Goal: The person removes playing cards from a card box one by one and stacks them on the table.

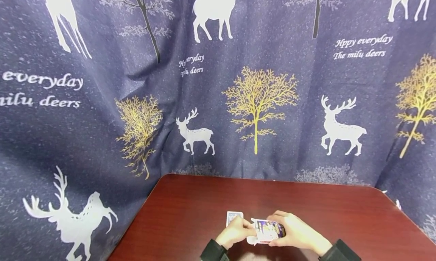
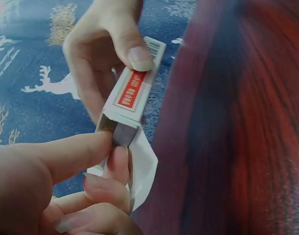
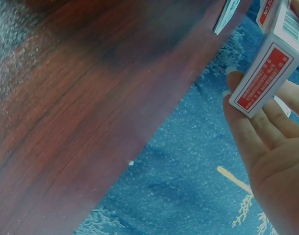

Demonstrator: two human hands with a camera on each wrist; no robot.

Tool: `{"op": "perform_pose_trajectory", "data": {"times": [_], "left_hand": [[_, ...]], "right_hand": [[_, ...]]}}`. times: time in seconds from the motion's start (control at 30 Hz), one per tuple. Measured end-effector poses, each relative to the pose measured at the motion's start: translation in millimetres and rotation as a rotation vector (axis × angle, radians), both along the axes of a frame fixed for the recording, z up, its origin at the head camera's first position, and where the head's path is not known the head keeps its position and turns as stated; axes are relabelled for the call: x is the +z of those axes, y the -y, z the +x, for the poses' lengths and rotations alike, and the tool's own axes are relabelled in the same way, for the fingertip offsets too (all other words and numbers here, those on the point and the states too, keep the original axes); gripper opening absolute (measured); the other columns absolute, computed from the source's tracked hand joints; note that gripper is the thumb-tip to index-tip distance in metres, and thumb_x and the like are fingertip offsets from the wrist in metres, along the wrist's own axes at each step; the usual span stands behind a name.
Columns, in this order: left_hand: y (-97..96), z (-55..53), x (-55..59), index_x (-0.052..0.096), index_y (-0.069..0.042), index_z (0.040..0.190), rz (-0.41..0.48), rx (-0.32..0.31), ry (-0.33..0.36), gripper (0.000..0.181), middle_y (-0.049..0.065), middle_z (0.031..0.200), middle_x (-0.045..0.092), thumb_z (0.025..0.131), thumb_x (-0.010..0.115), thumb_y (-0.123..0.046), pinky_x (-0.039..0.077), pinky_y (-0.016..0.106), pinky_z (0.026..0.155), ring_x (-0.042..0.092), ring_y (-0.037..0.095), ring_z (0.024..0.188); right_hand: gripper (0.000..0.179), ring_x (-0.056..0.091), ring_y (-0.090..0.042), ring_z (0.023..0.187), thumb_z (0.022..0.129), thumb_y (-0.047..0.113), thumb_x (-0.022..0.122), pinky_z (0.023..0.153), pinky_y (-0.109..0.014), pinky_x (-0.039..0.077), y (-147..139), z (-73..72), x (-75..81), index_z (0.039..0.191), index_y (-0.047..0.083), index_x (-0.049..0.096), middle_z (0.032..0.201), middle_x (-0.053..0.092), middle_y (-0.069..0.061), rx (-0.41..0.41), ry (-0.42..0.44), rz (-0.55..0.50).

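Note:
A white playing card box (image 1: 267, 230) with a picture on its face and red labels on its narrow sides is held above the table. My right hand (image 1: 294, 230) grips its closed end, thumb on one narrow side and fingers on the other. At the opposite end the box stands open, its white end flap (image 2: 143, 169) folded out. The thumb and fingertips of my left hand (image 1: 236, 230) pinch right at that opening, beside the flap. The inside of the box (image 2: 125, 134) looks greyish and is partly covered by the fingers.
Left of the box, partly behind my left hand, a playing card stack (image 1: 234, 215) with a blue patterned back lies on the red-brown table (image 1: 190, 204). A blue curtain (image 1: 218, 86) printed with deer and trees hangs behind and beside the table.

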State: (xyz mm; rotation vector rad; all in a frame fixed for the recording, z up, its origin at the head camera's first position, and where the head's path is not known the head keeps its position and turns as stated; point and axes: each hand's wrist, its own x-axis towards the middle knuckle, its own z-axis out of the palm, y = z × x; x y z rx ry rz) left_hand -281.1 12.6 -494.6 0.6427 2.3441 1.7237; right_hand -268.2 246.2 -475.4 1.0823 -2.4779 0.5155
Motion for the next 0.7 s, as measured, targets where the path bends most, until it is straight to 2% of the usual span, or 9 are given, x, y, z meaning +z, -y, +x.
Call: {"op": "perform_pose_trajectory", "data": {"times": [0.1,0.2,0.33,0.7], "left_hand": [[1.9,-1.0,1.6,0.069,0.01,0.074,0.025,-0.001,0.05,0.014,-0.01,0.056,0.047,0.072,0.065,-0.003,0.026,0.018,0.047,0.037,0.003,0.051],[3.6,-1.7,1.8,0.069,0.009,0.075,0.011,0.004,0.066,0.015,-0.011,0.053,0.043,0.074,0.066,-0.006,0.024,0.018,0.045,0.033,0.003,0.047],[5.6,-2.7,3.0,0.068,0.009,0.075,-0.004,-0.008,0.076,0.016,-0.011,0.052,0.044,0.075,0.066,-0.007,0.025,0.018,0.044,0.034,0.003,0.046],[15.3,-4.7,3.0,0.064,0.013,0.076,-0.044,-0.03,0.137,0.018,-0.013,0.051,0.037,0.075,0.062,-0.005,0.019,0.018,0.041,0.028,0.002,0.045]], "right_hand": [[0.05,0.053,0.004,0.084,0.071,0.05,0.08,0.067,-0.018,0.046,1,-0.2,0.3,0.108,0.018,0.068,0.099,0.062,0.011,0.011,-0.002,-0.017],[0.049,0.053,0.004,0.083,0.071,0.047,0.081,0.067,-0.017,0.046,2,0.3,-0.1,0.108,0.017,0.068,0.098,0.062,0.011,0.029,0.009,-0.035],[0.048,0.053,0.004,0.083,0.072,0.046,0.081,0.067,-0.016,0.046,2,0.7,-0.2,0.108,0.016,0.068,0.098,0.062,0.01,0.044,0.021,-0.047],[0.049,0.053,0.003,0.084,0.072,0.045,0.081,0.067,-0.017,0.045,0,1.1,-3.6,0.109,0.016,0.068,0.099,0.062,0.01,0.029,0.031,-0.05]]}}
